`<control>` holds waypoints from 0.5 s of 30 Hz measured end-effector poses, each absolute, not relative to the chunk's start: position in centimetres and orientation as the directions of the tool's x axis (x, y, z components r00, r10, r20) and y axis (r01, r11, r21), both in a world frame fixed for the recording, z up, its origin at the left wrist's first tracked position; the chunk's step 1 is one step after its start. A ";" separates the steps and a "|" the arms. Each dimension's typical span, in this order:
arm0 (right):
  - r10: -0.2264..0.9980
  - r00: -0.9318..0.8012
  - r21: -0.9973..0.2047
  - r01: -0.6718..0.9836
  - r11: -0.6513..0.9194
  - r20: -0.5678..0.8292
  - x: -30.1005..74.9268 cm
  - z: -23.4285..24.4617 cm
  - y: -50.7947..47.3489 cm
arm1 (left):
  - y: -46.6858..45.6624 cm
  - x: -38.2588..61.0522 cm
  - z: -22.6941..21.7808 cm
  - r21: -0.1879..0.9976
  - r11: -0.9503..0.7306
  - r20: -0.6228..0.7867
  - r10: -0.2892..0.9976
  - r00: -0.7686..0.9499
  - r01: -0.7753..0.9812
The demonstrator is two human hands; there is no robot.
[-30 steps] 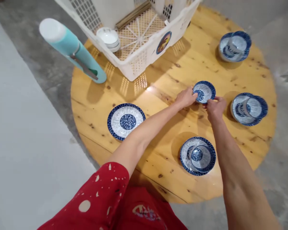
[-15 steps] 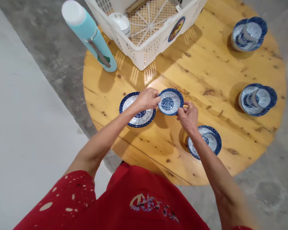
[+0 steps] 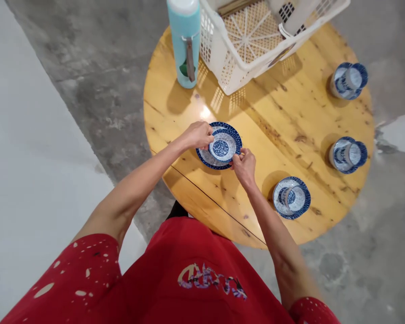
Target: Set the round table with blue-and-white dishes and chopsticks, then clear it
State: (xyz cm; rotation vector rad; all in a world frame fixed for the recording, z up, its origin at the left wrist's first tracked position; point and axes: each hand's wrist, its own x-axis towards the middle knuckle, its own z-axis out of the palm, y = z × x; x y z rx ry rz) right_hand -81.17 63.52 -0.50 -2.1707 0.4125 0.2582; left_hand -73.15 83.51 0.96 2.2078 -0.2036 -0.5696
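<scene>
Between my two hands is a small blue-and-white saucer (image 3: 222,146), gripped at opposite edges. My left hand (image 3: 201,135) pinches its left rim, and my right hand (image 3: 244,165) pinches its lower right rim. Beneath it lies a larger blue-and-white plate (image 3: 206,158) with a dark blue border, mostly covered by the saucer. Whether the two touch I cannot tell. Right of my right hand stands a stack of blue-rimmed dishes (image 3: 302,209) with a clear glass (image 3: 293,198) on it.
At the back stands a white plastic basket (image 3: 236,74), beside a tall light-blue thermos (image 3: 185,54). Two more dish stacks, one farther back (image 3: 337,90) and one nearer (image 3: 337,166), are near the right edge of the round wooden table (image 3: 273,121).
Both hands have carried the saucer left, from beside the larger plate to over it. The camera view has shifted, so the basket and thermos appear farther right.
</scene>
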 end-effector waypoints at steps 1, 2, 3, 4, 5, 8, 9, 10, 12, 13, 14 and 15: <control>-0.201 0.923 -0.740 -0.384 -0.552 -0.329 -81.2 -0.7 63.7 | 83.7 -73.1 0.6 0.764 -0.644 -0.326 -0.331 0.885 0.040; -0.201 0.924 -0.740 -0.382 -0.554 -0.326 -81.3 -0.9 63.9 | 83.8 -73.1 0.4 0.766 -0.642 -0.321 -0.331 0.888 0.038; -0.202 0.925 -0.739 -0.378 -0.558 -0.321 -81.4 -1.0 64.1 | 83.9 -73.0 0.1 0.769 -0.637 -0.318 -0.328 0.889 0.040; -0.204 0.926 -0.736 -0.376 -0.563 -0.317 -81.4 -1.2 64.2 | 84.1 -73.0 0.0 0.773 -0.633 -0.316 -0.325 0.891 0.044; -0.209 0.927 -0.733 -0.375 -0.568 -0.313 -81.4 -1.3 64.4 | 84.2 -72.9 -0.1 0.776 -0.629 -0.314 -0.323 0.893 0.045; -0.225 0.926 -0.731 -0.377 -0.569 -0.302 -81.4 -1.3 64.7 | 84.4 -72.6 -0.2 0.773 -0.633 -0.311 -0.333 0.890 0.033; -0.229 0.925 -0.735 -0.379 -0.563 -0.302 -81.4 -1.3 64.8 | 84.5 -72.4 -0.3 0.778 -0.627 -0.313 -0.335 0.889 0.037; -0.232 0.923 -0.738 -0.384 -0.555 -0.306 -81.5 -1.2 64.8 | 84.6 -72.2 -0.5 0.788 -0.613 -0.318 -0.334 0.887 0.052; -0.230 0.917 -0.740 -0.398 -0.542 -0.325 -81.5 -1.1 64.9 | 84.6 -71.8 -1.0 0.812 -0.577 -0.329 -0.328 0.885 0.088; -0.228 0.913 -0.738 -0.407 -0.538 -0.338 -81.5 -1.0 64.8 | 84.7 -71.6 -1.2 0.822 -0.561 -0.332 -0.327 0.885 0.101; -0.227 0.909 -0.734 -0.415 -0.537 -0.348 -81.5 -1.0 64.7 | 84.7 -71.4 -1.5 0.830 -0.547 -0.330 -0.328 0.885 0.107; -0.229 0.906 -0.731 -0.422 -0.536 -0.355 -81.5 -1.0 64.6 | 84.8 -71.3 -1.8 0.836 -0.538 -0.324 -0.330 0.887 0.105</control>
